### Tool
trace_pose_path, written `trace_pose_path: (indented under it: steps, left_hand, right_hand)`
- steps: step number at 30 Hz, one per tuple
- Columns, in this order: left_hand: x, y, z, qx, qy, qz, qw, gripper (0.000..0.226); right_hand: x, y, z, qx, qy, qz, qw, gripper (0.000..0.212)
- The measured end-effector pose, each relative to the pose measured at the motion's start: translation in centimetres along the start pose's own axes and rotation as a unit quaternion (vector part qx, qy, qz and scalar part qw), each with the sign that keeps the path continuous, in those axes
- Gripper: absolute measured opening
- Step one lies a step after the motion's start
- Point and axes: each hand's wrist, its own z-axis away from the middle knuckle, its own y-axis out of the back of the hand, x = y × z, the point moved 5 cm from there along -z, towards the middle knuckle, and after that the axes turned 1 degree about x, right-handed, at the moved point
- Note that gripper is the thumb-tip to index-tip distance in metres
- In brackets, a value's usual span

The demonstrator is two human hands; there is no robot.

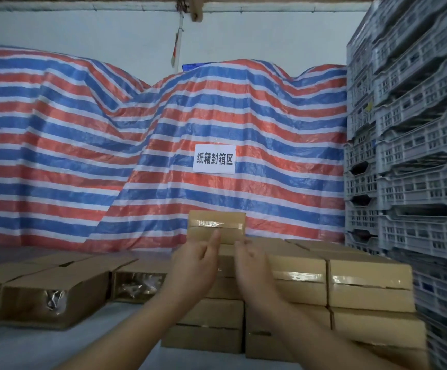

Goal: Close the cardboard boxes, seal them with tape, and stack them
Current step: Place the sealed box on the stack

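Fingers of the left hand (194, 259) are loosely spread, with one fingertip raised against the front face of the top box (216, 227); whether it actually touches cannot be told. Fingers of the right hand (251, 260) are relaxed and slightly curled, holding nothing, just below the lower right corner of that same box. Both forearms rise from the bottom of the frame toward its centre.

Top box sits at centre frame, taped across its seam, on the highest tier of the stack of sealed boxes (324, 284) occupying the lower centre and lower right. Visible boxes in this stack carry glossy tape strips along their closed flaps.

Lower left of the frame: open boxes (54, 292) lie on their sides on the grey floor (43, 345), ends unsealed, with shiny wrapped contents visible inside.

Behind, a red, white and blue striped tarp (83, 145) covers bulky shapes across the frame. A white sign (214, 159) with printed characters is fixed to it at centre. Grey plastic crates (409, 134) are stacked along the right edge.
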Motion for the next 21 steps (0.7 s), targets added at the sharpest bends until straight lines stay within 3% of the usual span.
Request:
trace_pose_path:
  steps: [3,6,9,12,15,21]
  left_hand:
    - [-1.0,0.0,2.4,0.022,-0.009,0.052,0.998,0.059]
    - [-4.3,0.5,4.0,0.020,0.096,0.013,0.995,0.060]
    - [-7.0,2.3,4.6,0.026,0.126,-0.026,0.991,0.059]
    - [-8.5,5.1,4.5,0.033,0.144,-0.027,0.989,0.064]
    - [-9.5,8.4,3.5,0.059,0.127,-0.056,0.989,0.066]
    - [-14.6,16.0,1.9,0.168,0.129,-0.133,0.968,0.044]
  right_hand:
    - [3.0,-1.0,2.2,-0.014,-0.058,0.032,0.998,0.048]
    - [4.7,-1.6,3.3,-0.014,-0.082,0.044,0.996,0.058]
    - [4.6,-3.1,3.7,-0.023,-0.087,0.036,0.995,0.056]
    - [3.1,-5.8,3.2,-0.042,-0.068,0.004,0.997,0.045]
    - [1.2,-9.6,2.7,-0.083,-0.028,-0.015,0.996,0.047]
    - [0.6,-18.2,1.7,-0.151,-0.008,0.023,0.988,0.032]
